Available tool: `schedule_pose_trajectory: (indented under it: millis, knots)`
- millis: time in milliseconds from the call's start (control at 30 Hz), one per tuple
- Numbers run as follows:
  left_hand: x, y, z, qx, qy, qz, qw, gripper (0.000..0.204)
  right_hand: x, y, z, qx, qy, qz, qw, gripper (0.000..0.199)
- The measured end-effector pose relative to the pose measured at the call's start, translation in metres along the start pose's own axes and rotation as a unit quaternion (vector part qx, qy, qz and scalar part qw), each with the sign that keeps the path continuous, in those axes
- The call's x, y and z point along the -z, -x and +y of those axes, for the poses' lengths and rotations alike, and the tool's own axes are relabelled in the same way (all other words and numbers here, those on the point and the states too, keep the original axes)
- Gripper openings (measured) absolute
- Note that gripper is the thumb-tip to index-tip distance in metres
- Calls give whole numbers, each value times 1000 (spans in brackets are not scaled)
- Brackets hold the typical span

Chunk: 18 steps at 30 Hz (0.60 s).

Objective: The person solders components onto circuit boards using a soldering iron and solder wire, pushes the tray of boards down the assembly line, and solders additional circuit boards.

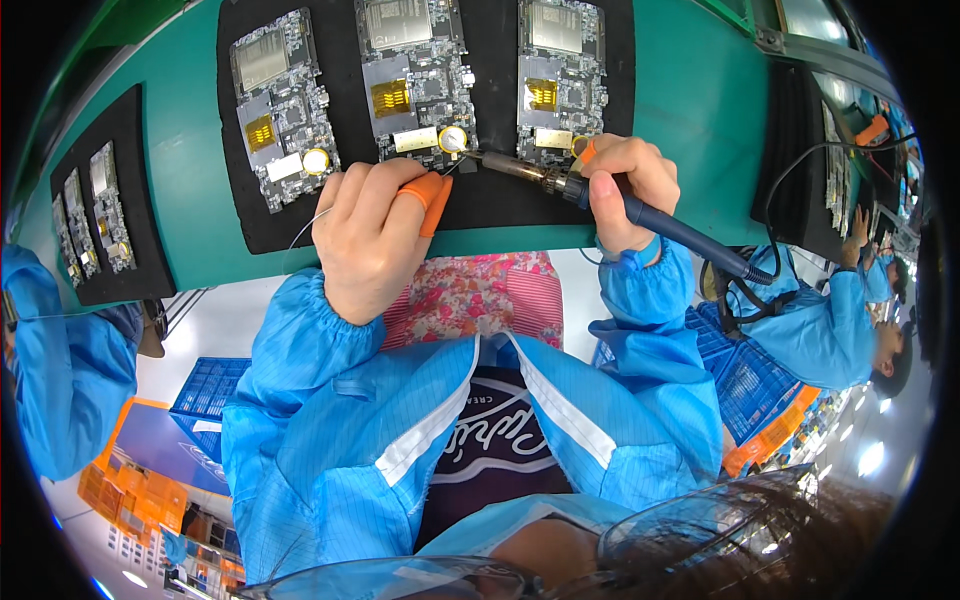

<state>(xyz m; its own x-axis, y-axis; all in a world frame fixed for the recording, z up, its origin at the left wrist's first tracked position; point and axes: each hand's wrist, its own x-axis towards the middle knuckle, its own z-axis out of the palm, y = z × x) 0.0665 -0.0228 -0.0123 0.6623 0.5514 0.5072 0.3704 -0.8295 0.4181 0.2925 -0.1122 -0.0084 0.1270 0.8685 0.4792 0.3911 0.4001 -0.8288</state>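
Observation:
My right hand grips a dark blue soldering iron, its tip touching a round coin cell on the middle circuit board. My left hand, with an orange finger cot on one finger, pinches a thin solder wire that runs toward the same spot. Three circuit boards lie side by side on a black foam mat: the left board, the middle one, and the right board.
The mat lies on a green conveyor belt. Another black mat with boards is at the left, and one more at the right. A person in a blue coat works at the right; a blue sleeve is at the left.

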Motion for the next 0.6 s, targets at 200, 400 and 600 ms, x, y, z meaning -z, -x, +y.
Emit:
schedule_pose_trajectory:
  millis: [200, 400, 600]
  knots:
    - [-1, -8, 9, 18, 0, -25, 1000, 22, 1, -1, 0, 3, 5, -3, 1000, 11]
    - [1, -11, 10, 20, -8, -23, 1000, 21, -1, 0, 2, 11, -3, 8, 1000, 10]
    - [1, -11, 9, 26, -3, -37, 999, 20, -1, 0, 1, 7, -2, 0, 1000, 10]
